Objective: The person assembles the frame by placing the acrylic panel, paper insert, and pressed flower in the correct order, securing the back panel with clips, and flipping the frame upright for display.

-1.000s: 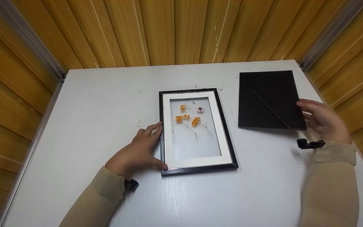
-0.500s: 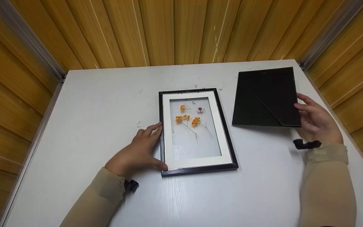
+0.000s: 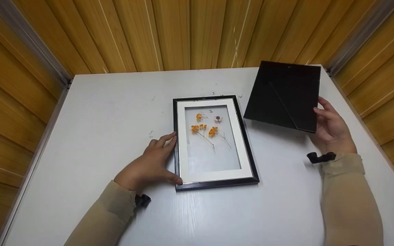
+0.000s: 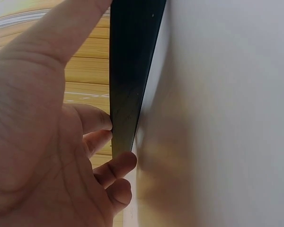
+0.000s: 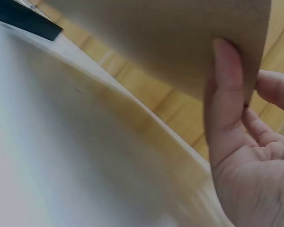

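A black picture frame (image 3: 214,185) with a white mat lies flat on the white table. Dried orange flowers (image 3: 213,131) and a small pink flower (image 3: 218,118) show within its mat opening. My left hand (image 3: 149,164) rests along the frame's left side, its thumb at the near left corner; in the left wrist view the fingertips (image 4: 124,163) touch the frame's outer side. To the right, my right hand (image 3: 333,128) pinches the right edge of a black backing board (image 3: 284,99), which is raised and tilted above the table. The brown underside of the backing board (image 5: 170,42) shows in the right wrist view.
The white table (image 3: 115,109) bears a few small dark specks (image 3: 150,134) beyond and beside the frame. Wood-look panels (image 3: 204,34) close in the back and both sides, with metal posts at the corners.
My right hand has lifted the backing board and carried it left toward the frame, tilting it so its far edge rises. The left hand and the frame have stayed put.
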A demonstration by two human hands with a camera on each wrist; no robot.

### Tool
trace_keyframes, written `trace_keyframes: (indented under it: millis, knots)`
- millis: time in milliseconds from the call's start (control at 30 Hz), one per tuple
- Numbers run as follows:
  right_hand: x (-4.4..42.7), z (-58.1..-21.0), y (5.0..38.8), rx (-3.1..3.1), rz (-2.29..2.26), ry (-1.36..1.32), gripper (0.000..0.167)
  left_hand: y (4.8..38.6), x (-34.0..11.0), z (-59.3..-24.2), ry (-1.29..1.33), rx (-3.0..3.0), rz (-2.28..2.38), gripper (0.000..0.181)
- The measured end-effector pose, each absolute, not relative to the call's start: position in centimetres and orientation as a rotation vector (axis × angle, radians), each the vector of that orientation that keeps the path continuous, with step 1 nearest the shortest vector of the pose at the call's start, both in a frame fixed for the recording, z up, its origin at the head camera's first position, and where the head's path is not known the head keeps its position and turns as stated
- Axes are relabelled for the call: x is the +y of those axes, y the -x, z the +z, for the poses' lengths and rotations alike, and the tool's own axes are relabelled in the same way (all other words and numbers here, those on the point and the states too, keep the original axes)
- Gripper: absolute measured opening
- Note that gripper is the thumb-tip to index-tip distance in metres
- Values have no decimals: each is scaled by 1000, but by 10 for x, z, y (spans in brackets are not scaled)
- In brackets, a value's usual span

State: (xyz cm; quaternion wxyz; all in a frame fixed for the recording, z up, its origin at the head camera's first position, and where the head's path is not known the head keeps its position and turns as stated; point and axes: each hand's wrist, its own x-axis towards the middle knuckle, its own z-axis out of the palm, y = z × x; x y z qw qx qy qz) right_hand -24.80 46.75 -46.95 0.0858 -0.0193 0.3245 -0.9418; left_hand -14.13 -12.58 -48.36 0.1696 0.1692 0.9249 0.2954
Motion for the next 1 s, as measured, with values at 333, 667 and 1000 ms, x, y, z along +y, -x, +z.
trace_keyframes:
  millis: [333,667,1000]
  knots:
    - [427,-466,250,953,-2712,191,43,142,-125,-484,-471,2607,863,156]
    - [368,-455,243,1223,-2485,157,44,142,-122,-481,-492,2626,857,153]
    - [349,-459,234,1131,-2288,313,55,141,-123,-481,-503,2623,852,153]
